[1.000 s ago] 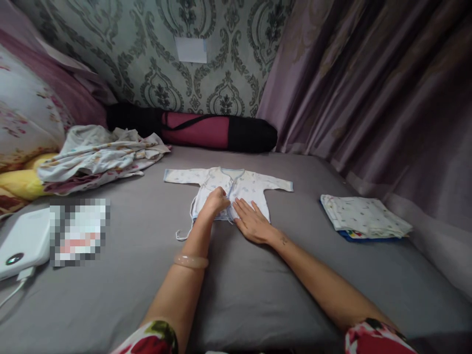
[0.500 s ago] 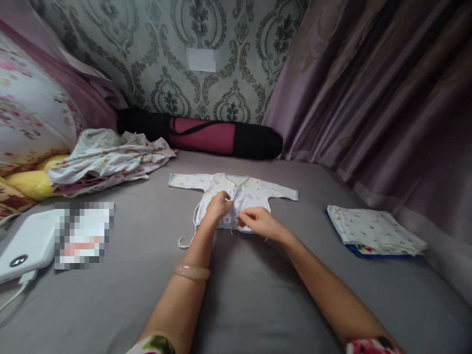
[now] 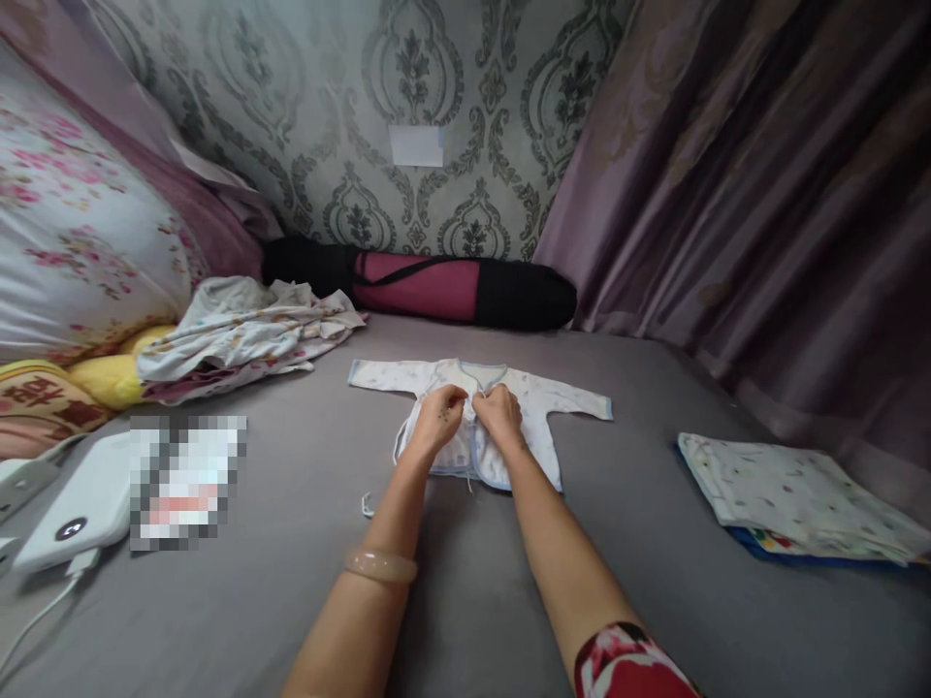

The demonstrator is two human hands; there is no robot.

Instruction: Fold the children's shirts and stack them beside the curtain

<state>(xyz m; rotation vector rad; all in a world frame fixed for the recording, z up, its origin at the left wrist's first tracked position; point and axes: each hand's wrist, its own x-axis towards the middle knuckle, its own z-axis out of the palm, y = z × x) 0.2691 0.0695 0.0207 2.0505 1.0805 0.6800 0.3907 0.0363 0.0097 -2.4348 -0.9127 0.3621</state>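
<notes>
A small white baby shirt (image 3: pixel 534 441) with blue trim lies spread on the grey sheet, its sleeves out to both sides. Over its front, my left hand (image 3: pixel 442 415) is pinched near the centre opening; what its fingertips hold is too small to tell. Close beside it, my right hand (image 3: pixel 498 409) has its fingers closed at the same opening, below the neckline, and what they grip is hidden. White tie strings show at the shirt's left side and bottom hem.
Folded patterned cloths (image 3: pixel 792 494) lie at the right. At the left are a white power bank (image 3: pixel 94 504) with a cable, a blurred packet (image 3: pixel 190 485) and crumpled clothes (image 3: pixel 247 330). A black and maroon bag (image 3: pixel 422 286) lies along the wall.
My right hand has moved up the shirt front and closed beside my left hand, whose fingers are now pinched. The shirt's lower right front has shifted outward. The view has tilted slightly.
</notes>
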